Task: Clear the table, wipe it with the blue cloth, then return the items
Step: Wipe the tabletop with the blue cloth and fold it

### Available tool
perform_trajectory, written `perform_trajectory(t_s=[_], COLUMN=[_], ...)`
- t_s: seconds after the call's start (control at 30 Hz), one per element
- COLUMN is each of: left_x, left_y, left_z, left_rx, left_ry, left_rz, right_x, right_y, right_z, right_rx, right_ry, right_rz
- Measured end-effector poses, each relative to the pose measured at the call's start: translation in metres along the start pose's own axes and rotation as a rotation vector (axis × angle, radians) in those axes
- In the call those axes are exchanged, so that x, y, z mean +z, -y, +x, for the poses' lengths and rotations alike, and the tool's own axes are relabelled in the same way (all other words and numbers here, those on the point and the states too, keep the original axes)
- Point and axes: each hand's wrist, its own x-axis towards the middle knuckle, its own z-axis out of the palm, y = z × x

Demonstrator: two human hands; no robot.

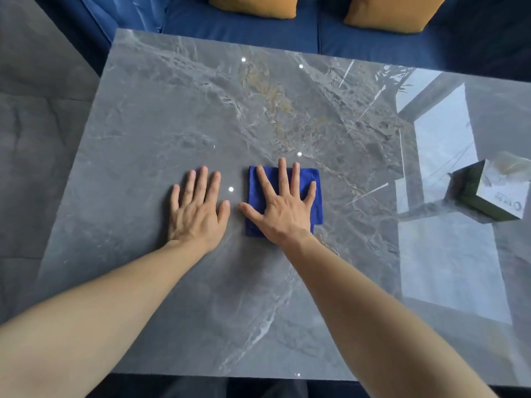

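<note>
A folded blue cloth [313, 179] lies flat near the middle of the grey marble table [161, 116]. My right hand [283, 208] rests palm down on the cloth with its fingers spread, covering most of it. To the left of the cloth, my left hand [198, 208] lies flat on the bare tabletop, fingers apart and holding nothing. A tissue box [488, 193] with a white tissue sticking out stands at the table's right side, well away from both hands.
A blue sofa [244, 33] with two mustard cushions [253, 4] runs along the table's far edge. Grey floor lies to the left of the table. Bright window reflections cover the table's right part.
</note>
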Motion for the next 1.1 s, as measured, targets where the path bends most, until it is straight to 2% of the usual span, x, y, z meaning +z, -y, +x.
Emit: perform_trajectory(t_s=[0.2,0.67,0.97,1.1], left_x=[0.004,0.003,-0.005,-0.003], left_y=[0.003,0.005,-0.001,-0.017], left_z=[0.002,0.003,0.002,-0.021], left_rx=[0.007,0.030,0.024,0.112], left_ry=[-0.004,-0.031,0.036,0.022], left_rz=[-0.005,-0.022,-0.062,-0.078], right_x=[0.012,0.032,0.051,0.059], right_y=[0.000,-0.010,-0.020,-0.028], right_z=[-0.025,-0.110,-0.180,-0.209], right_rx=[0.053,0.066,0.092,0.094], right_ry=[-0.045,-0.023,-0.043,-0.031], right_rz=[0.019,0.012,0.029,0.018])
